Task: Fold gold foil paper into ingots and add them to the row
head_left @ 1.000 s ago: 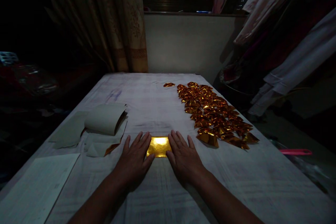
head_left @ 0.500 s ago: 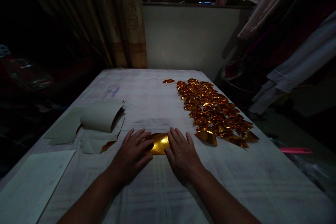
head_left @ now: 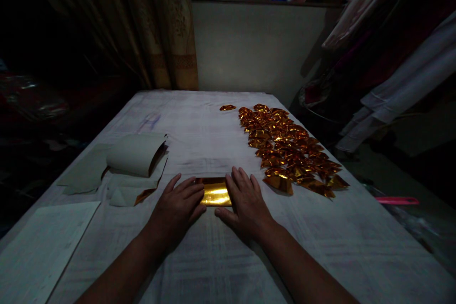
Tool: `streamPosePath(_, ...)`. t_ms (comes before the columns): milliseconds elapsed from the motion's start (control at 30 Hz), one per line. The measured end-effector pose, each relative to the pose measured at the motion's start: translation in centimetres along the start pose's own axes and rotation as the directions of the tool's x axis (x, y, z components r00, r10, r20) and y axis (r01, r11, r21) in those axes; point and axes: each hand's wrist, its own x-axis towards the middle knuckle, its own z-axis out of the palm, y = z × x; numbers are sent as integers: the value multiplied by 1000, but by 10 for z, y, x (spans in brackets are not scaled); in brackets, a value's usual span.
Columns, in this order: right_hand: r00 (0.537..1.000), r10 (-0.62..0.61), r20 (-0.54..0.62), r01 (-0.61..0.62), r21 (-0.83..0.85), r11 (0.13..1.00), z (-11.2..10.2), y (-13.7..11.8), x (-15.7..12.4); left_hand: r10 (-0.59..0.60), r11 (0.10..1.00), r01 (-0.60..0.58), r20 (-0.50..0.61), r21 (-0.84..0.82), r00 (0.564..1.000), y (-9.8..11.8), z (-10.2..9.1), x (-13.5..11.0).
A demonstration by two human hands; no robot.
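A small folded sheet of gold foil paper [head_left: 214, 193] lies flat on the white cloth-covered table [head_left: 213, 256], in front of me. My left hand [head_left: 176, 211] rests palm down on its left end, fingers stretched out over the foil. My right hand [head_left: 245, 206] lies flat on its right end, fingers spread. Both hands press the sheet against the cloth; neither lifts it.
A long pile of folded gold foil pieces [head_left: 290, 152] runs along the table's right side. Curled grey-backed foil sheets [head_left: 137, 156] lie at the left, with a white paper [head_left: 46, 247] at the near left corner. Curtain, wall and hanging clothes surround the table.
The gold sheet has been folded over and looks narrower and darker than a second ago. Both hands have slid inward over its ends. The view has tipped slightly.
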Motion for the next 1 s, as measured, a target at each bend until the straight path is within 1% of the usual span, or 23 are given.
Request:
streamPosePath(67,995,-72,-64,72,-8,997,-4,-1,0,-9,1000,9,-16,-20,1000,2,1,0)
streamPosePath(133,981,-159,-113,159,-8,987,-8,-3,1,-4,999,3,-32,-38,999,3,2,0)
streamPosePath(167,975,-189,-121,190,-3,982,-9,-4,1,-2,999,0,-37,-46,999,3,2,0)
streamPosePath(233,974,-203,-101,205,8,979,-12,-5,1,-7,998,4,-47,-62,999,3,2,1)
streamPosePath(400,992,-113,-53,116,54,992,-16,-2,3,-46,990,40,-45,-135,998,0,1,1)
streamPosePath(533,999,-23,-33,27,135,990,-20,8,3,-139,964,122,-55,-235,989,-4,1,3)
streamPosePath(633,998,18,-61,-7,171,985,-19,14,3,-212,937,187,-56,-296,976,-6,3,4)
streamPosePath(767,990,74,-118,-55,154,986,-14,13,3,-284,911,256,-41,-322,958,-8,7,7)
streamPosePath(867,983,120,-141,-100,144,985,-12,9,3,-318,904,291,-39,-314,947,-8,8,10)
streamPosePath(1000,977,143,-160,-127,108,986,-12,5,5,-341,902,315,-42,-295,939,-7,10,12)
